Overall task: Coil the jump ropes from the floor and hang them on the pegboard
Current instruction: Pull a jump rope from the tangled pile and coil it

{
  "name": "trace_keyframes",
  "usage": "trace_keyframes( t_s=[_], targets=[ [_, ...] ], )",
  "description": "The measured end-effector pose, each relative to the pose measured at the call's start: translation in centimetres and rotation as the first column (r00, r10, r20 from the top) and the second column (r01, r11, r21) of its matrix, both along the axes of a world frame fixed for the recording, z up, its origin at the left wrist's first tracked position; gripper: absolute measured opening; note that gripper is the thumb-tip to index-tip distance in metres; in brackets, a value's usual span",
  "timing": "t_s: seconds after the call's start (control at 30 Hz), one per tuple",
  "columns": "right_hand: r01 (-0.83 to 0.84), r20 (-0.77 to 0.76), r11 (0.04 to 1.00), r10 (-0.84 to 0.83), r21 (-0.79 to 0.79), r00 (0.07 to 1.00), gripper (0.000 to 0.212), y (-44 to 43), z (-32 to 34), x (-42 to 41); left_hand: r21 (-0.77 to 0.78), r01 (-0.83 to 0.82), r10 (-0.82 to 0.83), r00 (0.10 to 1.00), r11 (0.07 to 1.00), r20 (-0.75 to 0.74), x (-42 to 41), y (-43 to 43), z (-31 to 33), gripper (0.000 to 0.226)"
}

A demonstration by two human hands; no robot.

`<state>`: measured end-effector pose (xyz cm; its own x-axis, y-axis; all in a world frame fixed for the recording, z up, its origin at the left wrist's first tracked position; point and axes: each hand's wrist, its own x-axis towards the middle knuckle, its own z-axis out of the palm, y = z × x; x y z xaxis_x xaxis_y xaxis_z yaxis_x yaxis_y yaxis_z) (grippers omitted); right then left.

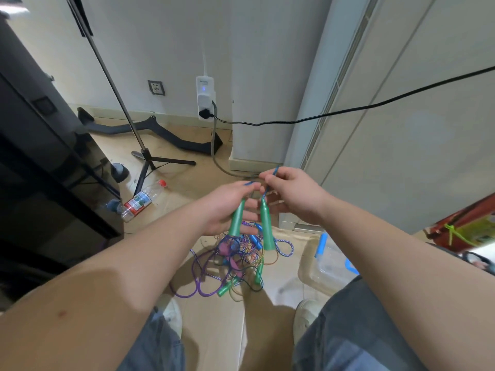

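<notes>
- Head view, looking down past two bare forearms: the left hand (227, 207) has its fingers curled round the top of one green handle (237, 219), which points downward.
- Just beside it, the right hand (293, 196) pinches a blue cord (276, 171) between thumb and fingertips. A second green handle (267, 227) hangs from that cord, and the two handles lie side by side, nearly touching.
- Below the hands, a tangle of jump ropes (235, 261) in purple, blue, pink and green lies on the floor (182, 180) between the person's feet.
- A clear plastic box (329, 263) sits to the right of the tangle, and a plastic bottle (142, 200) lies to the left.
- No pegboard is in view.
- The step in hand looks like the start of coiling one rope, with its handles paired.
- The next move likely calls for drawing this cord free of the tangle and looping it evenly without snagging the other ropes.
</notes>
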<state>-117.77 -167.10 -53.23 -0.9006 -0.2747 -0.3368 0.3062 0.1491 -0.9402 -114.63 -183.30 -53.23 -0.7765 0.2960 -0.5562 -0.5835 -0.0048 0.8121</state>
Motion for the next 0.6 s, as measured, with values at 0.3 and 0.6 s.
trace_keyframes(
  t_s=[0.3,0.6],
  targets=[
    [0.130,-0.085,0.985,-0.121,0.115,0.989,0.017,0.2,-0.2,-0.5,-0.038,0.060,-0.063,0.995,0.997,-0.082,0.4,0.7,-0.9,0.012],
    [-0.329,0.110,0.845,0.313,0.421,0.943,0.041,-0.8,0.3,1.2,-0.004,-0.267,0.260,0.943,0.964,-0.205,-1.1,0.3,-0.7,0.020]
  ],
)
